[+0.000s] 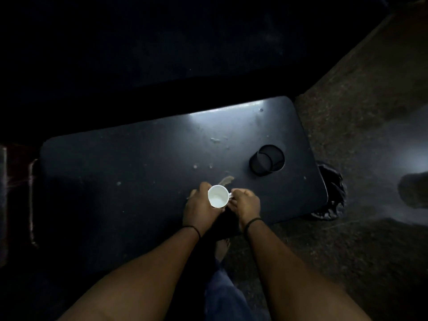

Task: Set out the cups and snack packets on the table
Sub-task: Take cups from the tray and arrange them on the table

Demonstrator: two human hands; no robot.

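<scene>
Two hands meet round one small white cup (217, 196) near the front edge of a dark table (115, 181). The cup is plain, round-mouthed, glossy, upright with its mouth toward the camera, and its inside looks bare and pale. A thin white handle sticks out on its right side. No print, logo or writing can be read on the cup, and none shows anywhere else in the dim light.

The left hand (200, 205) wraps the cup's left side, fingers curled round the wall and thumb along the near rim. The right hand (245, 202) is closed at the handle, its fingertips pinching it. Each wrist wears a thin dark band. Whether the cup's base touches the tabletop or hangs just above it cannot be told, since the hands hide it.

The tabletop is dark with rounded corners, scuffed with pale flecks and a brownish smear just beyond the cup. A bright glare lies across its far edge. To the right of the cup, well apart, stands a black mesh holder (266, 160), tilted in view. Off the table's right end a black bag (332, 193) sits on a speckled floor (347, 135). Below, between the forearms, a bare foot (222, 247) shows.
</scene>
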